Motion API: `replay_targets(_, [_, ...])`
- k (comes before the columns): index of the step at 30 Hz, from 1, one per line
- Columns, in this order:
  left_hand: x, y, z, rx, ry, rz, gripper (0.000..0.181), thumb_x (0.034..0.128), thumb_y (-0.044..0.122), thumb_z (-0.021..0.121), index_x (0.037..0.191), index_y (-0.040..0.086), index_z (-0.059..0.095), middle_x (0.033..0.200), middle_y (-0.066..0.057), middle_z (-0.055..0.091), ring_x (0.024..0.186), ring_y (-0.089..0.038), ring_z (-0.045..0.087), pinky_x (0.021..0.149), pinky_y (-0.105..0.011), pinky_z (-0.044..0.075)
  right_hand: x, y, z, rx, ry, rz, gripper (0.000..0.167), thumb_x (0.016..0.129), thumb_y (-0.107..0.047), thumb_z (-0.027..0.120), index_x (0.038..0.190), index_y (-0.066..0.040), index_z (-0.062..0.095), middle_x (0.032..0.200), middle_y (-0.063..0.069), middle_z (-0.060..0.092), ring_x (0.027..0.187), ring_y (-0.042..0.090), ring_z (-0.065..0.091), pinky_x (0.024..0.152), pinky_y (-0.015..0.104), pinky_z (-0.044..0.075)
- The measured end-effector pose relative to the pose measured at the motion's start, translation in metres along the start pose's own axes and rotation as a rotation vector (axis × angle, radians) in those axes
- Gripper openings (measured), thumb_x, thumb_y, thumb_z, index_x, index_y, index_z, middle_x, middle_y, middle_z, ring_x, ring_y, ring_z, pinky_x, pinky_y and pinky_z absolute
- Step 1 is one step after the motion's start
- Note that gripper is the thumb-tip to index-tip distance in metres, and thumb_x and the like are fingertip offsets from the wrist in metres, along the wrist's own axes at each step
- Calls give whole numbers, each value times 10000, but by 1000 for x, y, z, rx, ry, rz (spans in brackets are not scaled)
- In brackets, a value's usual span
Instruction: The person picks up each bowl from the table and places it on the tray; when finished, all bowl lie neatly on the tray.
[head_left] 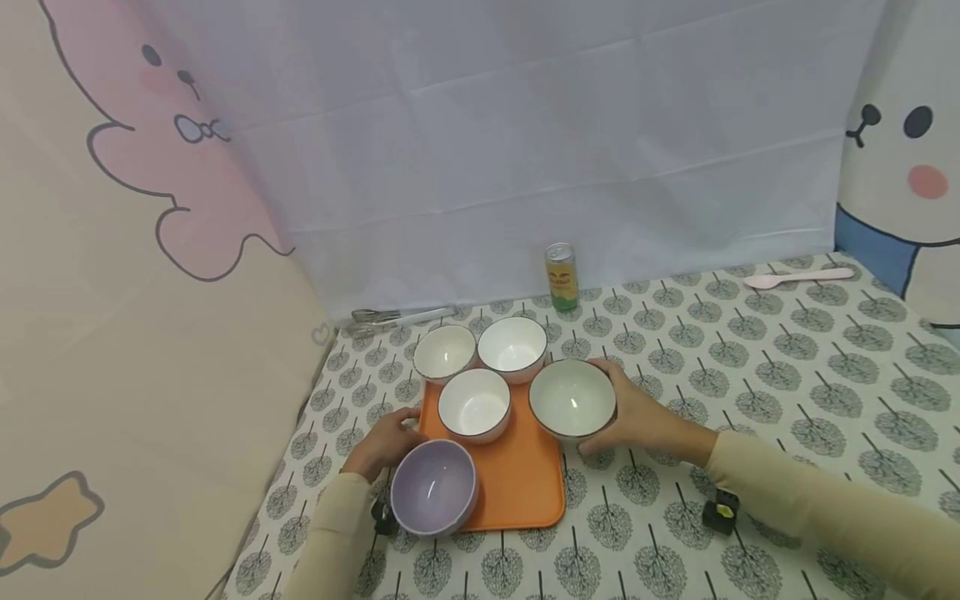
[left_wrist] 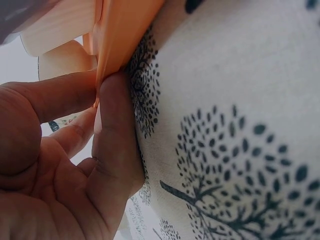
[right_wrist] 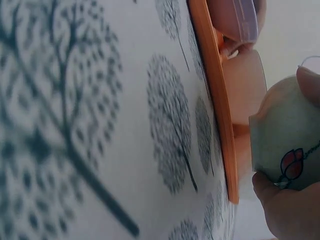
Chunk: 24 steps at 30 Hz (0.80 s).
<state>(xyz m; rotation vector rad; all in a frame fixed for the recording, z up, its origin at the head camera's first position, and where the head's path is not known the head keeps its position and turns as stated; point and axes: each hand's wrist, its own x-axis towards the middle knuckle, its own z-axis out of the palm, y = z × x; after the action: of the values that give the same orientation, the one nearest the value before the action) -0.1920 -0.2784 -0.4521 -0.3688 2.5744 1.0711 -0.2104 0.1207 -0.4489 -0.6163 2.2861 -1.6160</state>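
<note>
My left hand [head_left: 386,446] pinches the left edge of an orange tray [head_left: 517,492] between thumb and fingers, as the left wrist view shows at the tray rim [left_wrist: 112,45]. A pale green bowl [head_left: 572,398] is gripped by my right hand [head_left: 630,412] from its right side, over the tray's right edge. In the right wrist view that bowl [right_wrist: 287,135], with a red flower painted on it, appears held a little above the tray. Close to the left hand, a purple bowl [head_left: 435,487] sits at the tray's near left corner. A white bowl [head_left: 475,404] stands mid-tray.
At the tray's far end stand a cream bowl [head_left: 445,352] and another white bowl [head_left: 513,346]. Behind them is a yellow and green can [head_left: 562,277]. Whisks [head_left: 397,318] lie at the back left, a pink spoon [head_left: 798,278] at the back right. A cloth [head_left: 750,358] covers the table.
</note>
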Motion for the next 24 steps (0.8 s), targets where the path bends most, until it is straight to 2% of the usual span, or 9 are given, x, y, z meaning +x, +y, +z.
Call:
replay_targets(3, [-1, 0, 0, -7, 1, 0, 562, 866, 115, 717, 1395, 21, 553, 887, -73, 716, 800, -209, 672, 764, -380, 542, -1, 0, 11, 41, -40, -15, 1232, 624, -142, 970, 1532, 10, 151, 1465, 260, 365, 1290, 455, 431, 1068, 623, 343])
replay_targets(8, [-2, 2, 0, 0, 1, -13, 571, 866, 138, 718, 1402, 37, 553, 876, -68, 708, 799, -213, 663, 768, -378, 531, -2, -2, 25, 65, -84, 32, 1263, 603, -173, 978, 1544, -11, 151, 1475, 209, 376, 1292, 407, 441, 1083, 594, 336])
replay_targets(15, [-2, 5, -1, -6, 8, -13, 563, 865, 143, 731, 1395, 45, 567, 887, -79, 695, 803, -217, 655, 749, -365, 536, -1, -8, 42, 74, -157, -27, 1230, 599, -183, 974, 1527, -20, 184, 1447, 183, 417, 1284, 373, 456, 1077, 581, 341])
replay_targets(19, [-2, 4, -1, -10, 2, -11, 568, 866, 134, 726, 1401, 38, 560, 880, -79, 696, 792, -216, 657, 735, -358, 541, -3, -9, 52, 97, -218, -28, 1236, 612, -201, 974, 1531, -26, 166, 1452, 144, 415, 1292, 342, 451, 1078, 551, 336])
replay_targets(24, [-3, 2, 0, -12, 3, -3, 571, 865, 119, 716, 1405, 29, 554, 867, -81, 690, 771, -217, 654, 713, -355, 544, -5, -10, 58, 43, -280, -52, 1245, 611, -251, 976, 1534, -27, 171, 1429, 125, 419, 1278, 323, 464, 1066, 560, 352])
